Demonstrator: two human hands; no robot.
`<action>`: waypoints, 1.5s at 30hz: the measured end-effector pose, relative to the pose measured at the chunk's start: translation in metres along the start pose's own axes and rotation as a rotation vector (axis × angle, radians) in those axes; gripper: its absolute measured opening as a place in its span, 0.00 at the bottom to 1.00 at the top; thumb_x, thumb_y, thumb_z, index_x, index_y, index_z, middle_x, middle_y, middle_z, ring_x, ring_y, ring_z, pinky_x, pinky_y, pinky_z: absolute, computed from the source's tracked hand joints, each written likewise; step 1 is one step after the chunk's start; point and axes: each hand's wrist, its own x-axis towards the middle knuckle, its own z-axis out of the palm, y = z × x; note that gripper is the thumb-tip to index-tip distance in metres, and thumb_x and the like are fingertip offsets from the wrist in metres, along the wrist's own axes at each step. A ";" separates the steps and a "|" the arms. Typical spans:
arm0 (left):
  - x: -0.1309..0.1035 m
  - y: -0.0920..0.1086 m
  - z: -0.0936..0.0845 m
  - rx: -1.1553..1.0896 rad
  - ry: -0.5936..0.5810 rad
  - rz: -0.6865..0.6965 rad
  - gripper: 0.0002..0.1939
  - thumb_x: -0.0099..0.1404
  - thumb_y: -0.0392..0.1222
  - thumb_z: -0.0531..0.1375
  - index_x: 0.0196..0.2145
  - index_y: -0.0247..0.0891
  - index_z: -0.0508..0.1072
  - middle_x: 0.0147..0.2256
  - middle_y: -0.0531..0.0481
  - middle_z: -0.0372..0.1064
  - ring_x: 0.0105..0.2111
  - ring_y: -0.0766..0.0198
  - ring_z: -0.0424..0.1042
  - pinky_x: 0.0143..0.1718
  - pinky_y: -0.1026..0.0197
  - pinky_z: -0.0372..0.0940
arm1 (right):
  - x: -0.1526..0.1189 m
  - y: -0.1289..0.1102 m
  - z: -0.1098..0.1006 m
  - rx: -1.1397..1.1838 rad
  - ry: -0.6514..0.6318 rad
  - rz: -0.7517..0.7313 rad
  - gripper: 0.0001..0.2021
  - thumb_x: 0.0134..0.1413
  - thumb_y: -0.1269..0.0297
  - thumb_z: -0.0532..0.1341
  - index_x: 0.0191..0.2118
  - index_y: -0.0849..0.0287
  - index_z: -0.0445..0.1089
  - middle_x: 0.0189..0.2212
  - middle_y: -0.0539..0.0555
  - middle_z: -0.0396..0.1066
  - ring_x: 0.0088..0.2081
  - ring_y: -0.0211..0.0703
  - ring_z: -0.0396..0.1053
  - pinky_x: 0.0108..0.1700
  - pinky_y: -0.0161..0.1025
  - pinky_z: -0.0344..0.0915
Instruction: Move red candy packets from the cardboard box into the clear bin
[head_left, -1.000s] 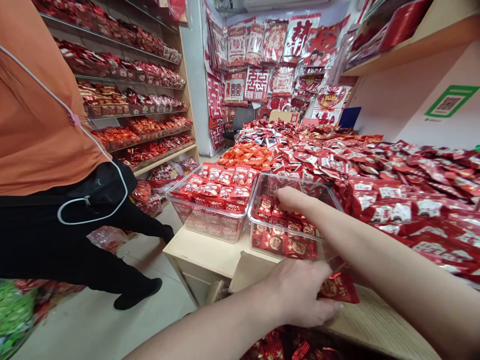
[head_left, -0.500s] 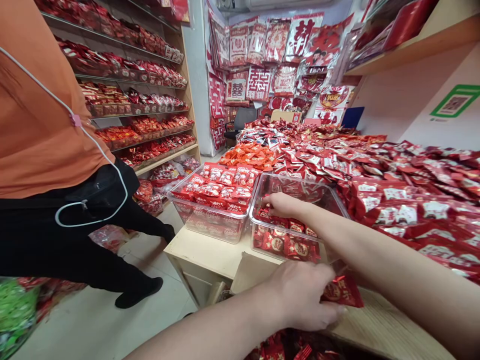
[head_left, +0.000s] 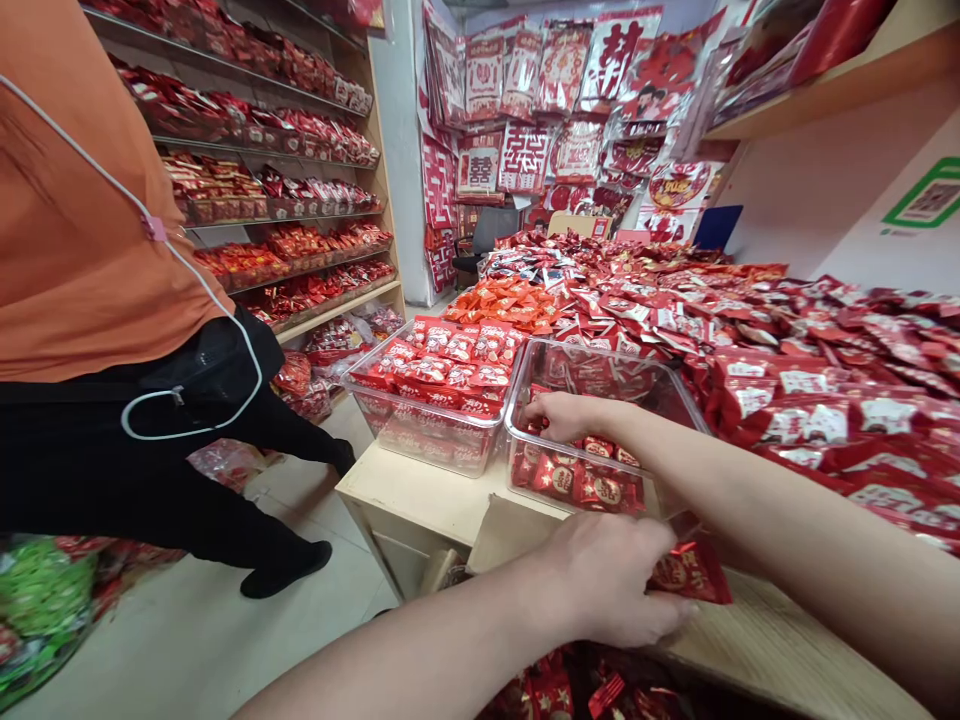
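Observation:
My left hand (head_left: 619, 575) is closed on a shiny red candy packet (head_left: 691, 573) with gold print, above a cardboard box (head_left: 504, 535) of similar packets. My right hand (head_left: 561, 415) reaches into a clear plastic bin (head_left: 679, 400), its fingers curled around a red packet (head_left: 537, 393) at the bin's left side. Part of that packet is hidden by the fingers. Red and gold packets (head_left: 555, 474) lie in rows along the front of the bin. Beside it stands a second clear bin (head_left: 431, 445), filled with red packets (head_left: 457, 365).
Heaps of red packets (head_left: 817, 420) cover the table to the right and behind the bins. At the left stands a person in an orange top (head_left: 97, 220), near shelves (head_left: 277, 220) of packaged sweets. A wooden shelf (head_left: 847, 90) juts out at upper right.
The view has shifted slightly. My right hand sits a little lower and further left in the bin, with fingers curled at the packet. My left hand keeps its packet, nearly unmoved.

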 end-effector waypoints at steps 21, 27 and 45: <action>0.000 0.001 -0.001 0.013 -0.007 0.014 0.17 0.54 0.53 0.51 0.35 0.37 0.64 0.32 0.45 0.69 0.31 0.52 0.70 0.28 0.56 0.65 | 0.001 0.011 -0.004 -0.035 0.151 0.272 0.07 0.43 0.69 0.55 0.31 0.60 0.69 0.30 0.54 0.70 0.33 0.43 0.65 0.32 0.33 0.56; 0.000 0.001 0.001 0.027 0.022 0.021 0.17 0.54 0.53 0.52 0.34 0.36 0.64 0.31 0.47 0.68 0.31 0.55 0.70 0.27 0.59 0.64 | -0.003 0.007 -0.011 0.065 0.180 0.251 0.07 0.47 0.68 0.53 0.32 0.61 0.66 0.29 0.53 0.69 0.31 0.39 0.65 0.31 0.32 0.57; -0.006 0.006 0.004 0.140 0.116 0.299 0.12 0.56 0.49 0.53 0.34 0.38 0.64 0.30 0.50 0.68 0.31 0.60 0.69 0.26 0.62 0.63 | -0.035 -0.003 -0.018 0.586 -0.204 0.423 0.07 0.39 0.77 0.53 0.27 0.59 0.61 0.15 0.48 0.65 0.17 0.35 0.64 0.21 0.32 0.60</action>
